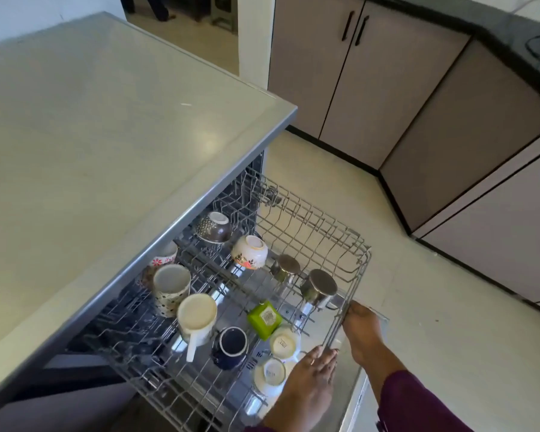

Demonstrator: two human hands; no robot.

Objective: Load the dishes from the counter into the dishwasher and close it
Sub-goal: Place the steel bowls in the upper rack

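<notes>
The dishwasher's upper wire rack [357, 244] is pulled out from under the counter [106, 120]. It holds upturned dishes: a patterned dark bowl [215, 228], a floral white bowl [250, 251], two steel cups [320, 285], a spotted mug [170, 286], a white mug [197, 318], a navy cup [231, 343], a green square cup [264, 318] and small white cups [282, 342]. My left hand [309, 378] lies with straight fingers over the rack's front rim. My right hand [362, 332] touches the same rim further right, near the corner.
The open dishwasher door [354, 397] lies under the rack at the bottom right. Beige cabinets [371, 88] with black handles line the far wall and the right side. A tiled floor [418, 291] runs between them and the dishwasher. The countertop shows no dishes.
</notes>
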